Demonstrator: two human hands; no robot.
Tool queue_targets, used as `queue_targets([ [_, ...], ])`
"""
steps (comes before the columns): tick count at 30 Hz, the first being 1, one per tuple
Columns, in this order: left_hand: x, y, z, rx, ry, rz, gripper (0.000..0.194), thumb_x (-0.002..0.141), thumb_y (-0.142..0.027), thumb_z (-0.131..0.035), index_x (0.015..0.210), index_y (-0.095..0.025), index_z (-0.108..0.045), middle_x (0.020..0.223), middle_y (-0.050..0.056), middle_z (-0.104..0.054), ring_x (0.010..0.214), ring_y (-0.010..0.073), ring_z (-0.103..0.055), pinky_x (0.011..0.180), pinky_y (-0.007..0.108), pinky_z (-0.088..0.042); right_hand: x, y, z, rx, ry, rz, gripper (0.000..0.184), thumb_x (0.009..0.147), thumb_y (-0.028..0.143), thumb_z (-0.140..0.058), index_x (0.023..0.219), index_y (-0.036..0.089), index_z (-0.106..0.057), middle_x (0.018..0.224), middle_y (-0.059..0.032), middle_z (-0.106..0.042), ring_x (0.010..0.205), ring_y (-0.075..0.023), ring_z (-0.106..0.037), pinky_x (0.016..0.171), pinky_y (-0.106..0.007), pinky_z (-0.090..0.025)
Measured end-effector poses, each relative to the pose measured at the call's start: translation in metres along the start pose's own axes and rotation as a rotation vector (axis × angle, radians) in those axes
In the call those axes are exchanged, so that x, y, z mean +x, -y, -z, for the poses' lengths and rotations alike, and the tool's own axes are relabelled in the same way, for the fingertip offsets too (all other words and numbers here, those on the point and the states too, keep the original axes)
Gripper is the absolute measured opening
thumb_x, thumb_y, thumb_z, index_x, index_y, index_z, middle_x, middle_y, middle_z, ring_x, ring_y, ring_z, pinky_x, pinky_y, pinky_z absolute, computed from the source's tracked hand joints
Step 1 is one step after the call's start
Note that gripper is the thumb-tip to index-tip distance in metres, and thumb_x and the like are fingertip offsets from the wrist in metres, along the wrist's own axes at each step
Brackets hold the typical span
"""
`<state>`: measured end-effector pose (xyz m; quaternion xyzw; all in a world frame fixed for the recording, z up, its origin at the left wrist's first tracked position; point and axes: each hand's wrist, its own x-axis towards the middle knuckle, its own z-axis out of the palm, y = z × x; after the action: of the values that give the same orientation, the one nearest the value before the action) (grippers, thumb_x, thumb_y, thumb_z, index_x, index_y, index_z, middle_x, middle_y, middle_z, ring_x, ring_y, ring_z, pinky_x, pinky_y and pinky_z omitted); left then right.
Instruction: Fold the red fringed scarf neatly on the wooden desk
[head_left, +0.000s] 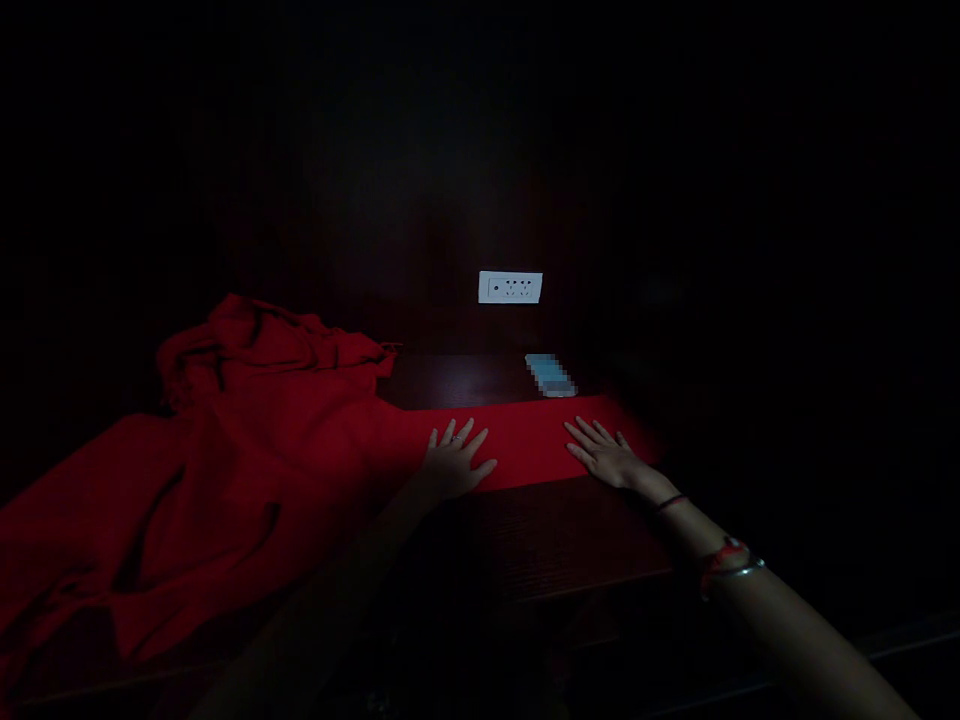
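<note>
A long red cloth [525, 440] lies across a dark wooden table [570, 540]. Its right part is a flat, smooth strip, while the left part is a rumpled heap [270, 350] that hangs over the near edge. My left hand [454, 465] rests palm down on the strip near its middle, fingers spread, with a ring on one finger. Farther right, my right hand [606, 455] presses flat on the same strip, fingers apart. Bracelets circle my right wrist and forearm. The strip's right end fades into shadow.
A light blue, blurred-out flat rectangle [550, 375] lies on the table just behind the strip. Above it, a white socket panel [511, 288] is on the dark wall. The table's near edge runs below my hands. Most of the surroundings are too dark to make out.
</note>
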<state>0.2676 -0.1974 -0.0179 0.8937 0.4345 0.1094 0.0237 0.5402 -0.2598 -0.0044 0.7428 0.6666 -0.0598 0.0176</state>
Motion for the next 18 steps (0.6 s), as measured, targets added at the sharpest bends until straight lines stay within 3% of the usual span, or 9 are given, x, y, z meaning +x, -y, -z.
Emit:
queue_targets([
  [3, 0.003, 0.001, 0.002, -0.024, -0.005, 0.053, 0.057, 0.080, -0.053, -0.033, 0.129, -0.025, -0.032, 0.137, 0.008, -0.026, 0.123, 0.0320, -0.023, 0.096, 0.053, -0.020, 0.007, 0.008, 0.008, 0.005, -0.060, -0.045, 0.061, 0.082, 0.057, -0.017, 0.135, 0.026, -0.016, 0.141, -0.0066, -0.011, 0.127, -0.0318, -0.007, 0.095, -0.060, -0.012],
  [5, 0.005, 0.004, 0.004, -0.021, -0.057, 0.106, 0.051, 0.084, -0.046, -0.028, 0.129, -0.023, -0.032, 0.137, 0.007, -0.026, 0.124, 0.0292, -0.023, 0.097, 0.050, -0.020, 0.013, 0.033, 0.015, 0.043, -0.120, 0.060, 0.062, 0.082, 0.058, -0.014, 0.135, 0.027, -0.015, 0.142, -0.0049, -0.009, 0.127, -0.0306, -0.005, 0.096, -0.058, -0.010],
  [8, 0.007, 0.013, 0.005, 0.027, -0.141, 0.214, 0.047, 0.085, -0.039, -0.026, 0.129, -0.023, -0.034, 0.138, 0.007, -0.025, 0.126, 0.0277, -0.018, 0.099, 0.051, -0.016, 0.023, 0.079, 0.019, 0.098, -0.081, 0.260, 0.063, 0.080, 0.061, -0.011, 0.135, 0.030, -0.012, 0.142, -0.0020, -0.006, 0.128, -0.0283, -0.001, 0.097, -0.057, -0.008],
  [11, 0.008, 0.024, 0.003, 0.037, -0.082, 0.327, 0.051, 0.082, -0.045, -0.028, 0.128, -0.025, -0.034, 0.138, 0.006, -0.025, 0.125, 0.0331, -0.017, 0.096, 0.056, -0.015, 0.033, 0.106, 0.014, 0.101, -0.022, 0.351, 0.065, 0.080, 0.061, -0.010, 0.135, 0.028, -0.009, 0.142, -0.0025, -0.006, 0.128, -0.0270, -0.001, 0.098, -0.056, -0.007],
  [14, 0.007, 0.030, 0.003, 0.033, 0.006, 0.368, 0.057, 0.080, -0.052, -0.028, 0.130, -0.025, -0.031, 0.138, 0.006, -0.023, 0.124, 0.0373, -0.017, 0.095, 0.058, -0.015, 0.039, 0.091, 0.007, 0.066, 0.023, 0.301, 0.062, 0.081, 0.060, -0.008, 0.135, 0.029, -0.012, 0.142, -0.0018, -0.008, 0.128, -0.0261, -0.003, 0.098, -0.055, -0.006],
  [18, 0.007, 0.029, 0.006, 0.032, 0.046, 0.385, 0.062, 0.078, -0.056, -0.026, 0.131, -0.025, -0.028, 0.140, 0.006, -0.019, 0.124, 0.0395, -0.013, 0.094, 0.060, -0.013, 0.044, 0.023, 0.004, 0.023, 0.013, 0.090, 0.057, 0.084, 0.054, -0.009, 0.135, 0.029, -0.011, 0.142, -0.0005, -0.006, 0.128, -0.0254, -0.005, 0.099, -0.055, -0.007],
])
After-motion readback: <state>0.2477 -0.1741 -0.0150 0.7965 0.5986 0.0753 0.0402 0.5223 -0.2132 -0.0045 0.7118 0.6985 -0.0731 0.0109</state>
